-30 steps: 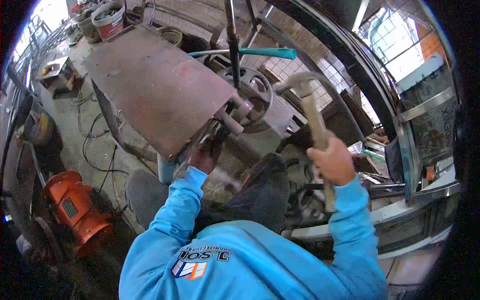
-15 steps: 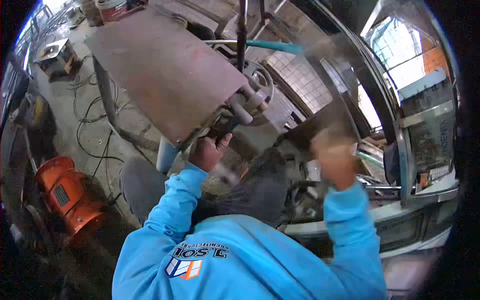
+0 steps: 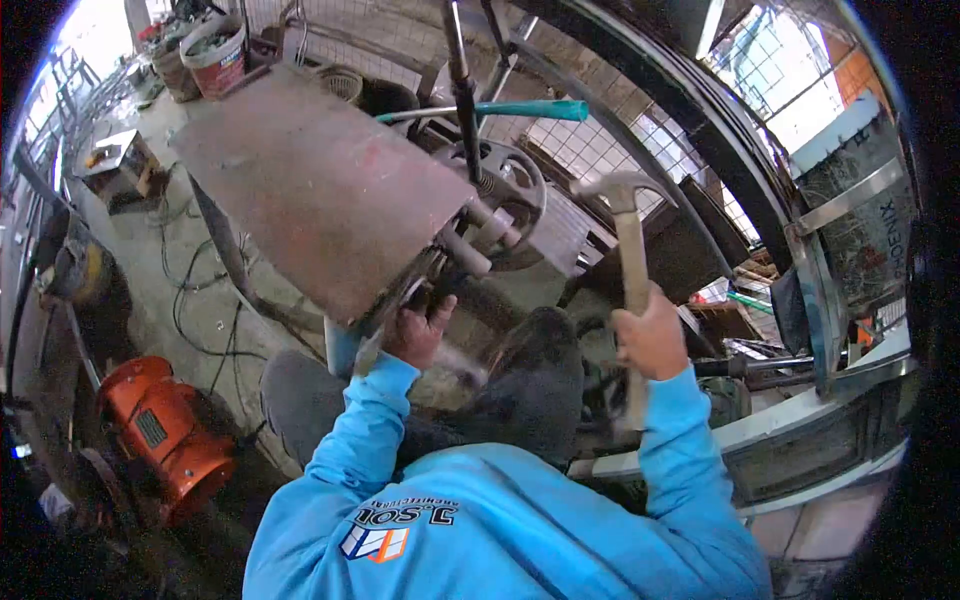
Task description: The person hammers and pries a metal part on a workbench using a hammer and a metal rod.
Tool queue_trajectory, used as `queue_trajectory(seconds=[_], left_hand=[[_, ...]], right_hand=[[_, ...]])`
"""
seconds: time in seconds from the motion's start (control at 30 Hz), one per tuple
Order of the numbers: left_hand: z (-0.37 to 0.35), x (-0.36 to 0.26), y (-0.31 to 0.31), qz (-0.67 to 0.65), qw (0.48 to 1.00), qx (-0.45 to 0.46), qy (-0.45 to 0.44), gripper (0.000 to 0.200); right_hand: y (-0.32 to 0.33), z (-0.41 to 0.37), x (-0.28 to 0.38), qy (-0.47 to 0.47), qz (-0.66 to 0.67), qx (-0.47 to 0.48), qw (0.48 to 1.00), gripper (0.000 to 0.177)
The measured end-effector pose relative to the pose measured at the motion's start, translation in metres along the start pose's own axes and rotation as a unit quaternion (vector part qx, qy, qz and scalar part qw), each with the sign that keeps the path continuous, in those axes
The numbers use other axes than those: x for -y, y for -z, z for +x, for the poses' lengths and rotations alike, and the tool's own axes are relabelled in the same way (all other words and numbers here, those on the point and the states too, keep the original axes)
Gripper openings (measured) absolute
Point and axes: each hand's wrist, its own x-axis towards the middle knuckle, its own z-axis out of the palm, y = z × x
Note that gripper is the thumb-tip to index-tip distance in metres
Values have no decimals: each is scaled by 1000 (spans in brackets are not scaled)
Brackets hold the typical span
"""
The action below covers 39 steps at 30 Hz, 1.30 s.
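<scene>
My right hand [image 3: 654,336] is closed round the wooden handle of a claw hammer [image 3: 634,255], raised on the right with its metal head upward. The hammer is apart from the metal plate [image 3: 320,180] in front of me. At the plate's near right corner, my left hand [image 3: 416,338] is closed with its thumb up against dark metal parts under the edge. What its fingers hold is hidden. Short round metal pipe pieces [image 3: 478,240] stick out beside that corner, just beyond my left hand. A spoked handwheel [image 3: 520,190] stands behind them.
An orange cylindrical blower [image 3: 165,430] lies on the floor to my left, near loose black cables [image 3: 185,285]. A metal box [image 3: 122,168] and buckets [image 3: 214,55] stand farther back. A green-ended bar [image 3: 540,110] crosses behind the plate. Metal framing [image 3: 815,300] stands at right.
My right hand and the hammer, smeared by motion before, now show sharply, with the hammer held up. My left hand stays at the plate's corner. The camera view has shifted slightly.
</scene>
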Motion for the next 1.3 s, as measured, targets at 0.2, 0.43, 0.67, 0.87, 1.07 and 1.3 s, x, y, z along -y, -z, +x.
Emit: queue_trajectory(seconds=[0.2,0.43,0.67,0.87,1.07,1.3], left_hand=[[-24,22,-31,-24,997,74,23,45],[-13,-81,-19,-366,878,252,176,46],[-13,-132,21,-381,834,274,291,46],[-15,-140,30,-368,834,254,324,45],[-16,-131,28,-277,900,212,260,43],[-3,-47,-4,-141,960,160,183,51]], right_hand=[[-44,-16,-75,-19,166,61,984,33],[-107,-23,-88,-145,264,255,919,29],[-122,-6,-116,-38,159,328,931,34],[-163,11,-178,81,186,327,923,27],[-118,2,-120,-204,308,343,864,35],[-96,-12,-108,-12,188,241,952,45]])
